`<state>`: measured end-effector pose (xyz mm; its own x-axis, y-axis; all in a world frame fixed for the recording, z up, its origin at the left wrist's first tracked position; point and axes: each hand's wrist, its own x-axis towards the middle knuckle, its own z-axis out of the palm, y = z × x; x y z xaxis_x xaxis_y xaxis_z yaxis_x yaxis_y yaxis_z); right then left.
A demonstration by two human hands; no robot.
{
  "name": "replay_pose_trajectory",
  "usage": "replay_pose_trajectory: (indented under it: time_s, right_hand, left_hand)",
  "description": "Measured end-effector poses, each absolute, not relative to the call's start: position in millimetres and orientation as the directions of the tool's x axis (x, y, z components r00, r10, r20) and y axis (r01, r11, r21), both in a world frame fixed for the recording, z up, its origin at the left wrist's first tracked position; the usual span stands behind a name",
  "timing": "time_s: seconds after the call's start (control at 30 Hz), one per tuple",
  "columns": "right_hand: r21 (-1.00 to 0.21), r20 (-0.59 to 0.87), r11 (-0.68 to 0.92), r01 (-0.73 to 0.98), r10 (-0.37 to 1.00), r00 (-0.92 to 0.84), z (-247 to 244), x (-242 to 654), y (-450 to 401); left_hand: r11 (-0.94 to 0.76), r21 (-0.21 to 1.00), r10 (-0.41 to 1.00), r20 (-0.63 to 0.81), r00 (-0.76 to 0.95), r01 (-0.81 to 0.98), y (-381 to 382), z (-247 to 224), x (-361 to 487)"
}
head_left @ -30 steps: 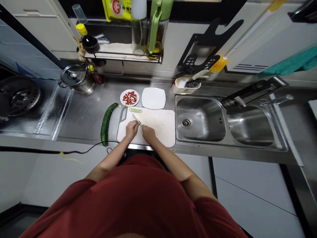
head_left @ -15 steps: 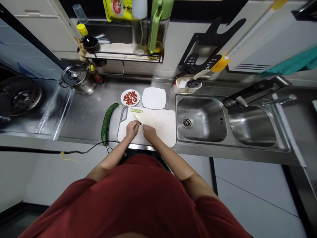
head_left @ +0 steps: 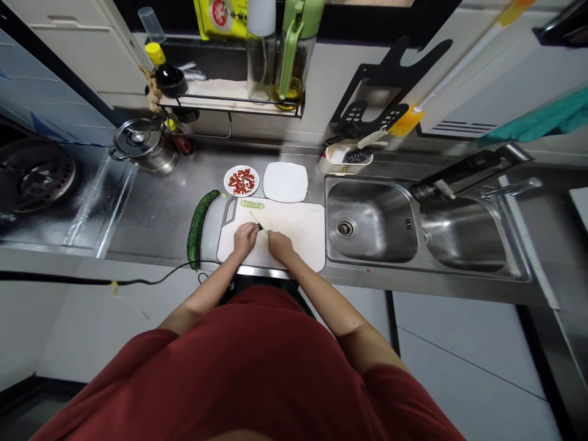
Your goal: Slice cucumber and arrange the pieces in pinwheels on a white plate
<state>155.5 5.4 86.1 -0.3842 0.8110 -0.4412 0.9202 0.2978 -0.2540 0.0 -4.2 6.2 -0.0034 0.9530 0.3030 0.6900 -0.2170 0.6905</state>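
Observation:
My right hand (head_left: pixel 279 245) is closed round the handle of a knife (head_left: pixel 256 220), whose blade points up and left over the white cutting board (head_left: pixel 298 229). Close to the blade, my left hand (head_left: pixel 245 237) pinches a small dark green cucumber piece (head_left: pixel 260 226). Pale green slices (head_left: pixel 252 204) lie in a row near the board's top edge. A long whole cucumber (head_left: pixel 196 226) rests on the steel counter left of the board. Behind the board sit a plate of chopped red pieces (head_left: pixel 241 181) and a bare white plate (head_left: pixel 285 182).
A double sink (head_left: pixel 374 223) with a faucet (head_left: pixel 473 171) adjoins the board on the right. At the back left stand a lidded pot (head_left: pixel 144 147) and a red bottle (head_left: pixel 182 143). A rack (head_left: pixel 229 105) with bottles hangs above. A black cable (head_left: pixel 138 282) crosses the counter's front edge.
My right hand has shifted slightly right with the knife, away from my left hand. The green piece at my left fingertips shows more clearly.

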Motion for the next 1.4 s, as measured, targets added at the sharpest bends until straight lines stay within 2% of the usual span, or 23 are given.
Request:
replay_pose_trajectory:
  time_s: [0.87,1.4]
  right_hand:
    - [-0.277,-0.424,0.267,0.923,0.828,-0.366,82.2,135.8,18.4]
    - [-0.212,-0.482,0.244,0.946,0.816,-0.319,84.6,158.2,-8.1]
  left_hand:
    - [-0.211,0.688,0.952,0.306,-0.014,0.695,-3.9,7.5,1.1]
    - [-0.197,0.697,0.951,0.306,-0.038,0.689,-5.8,8.9,3.3]
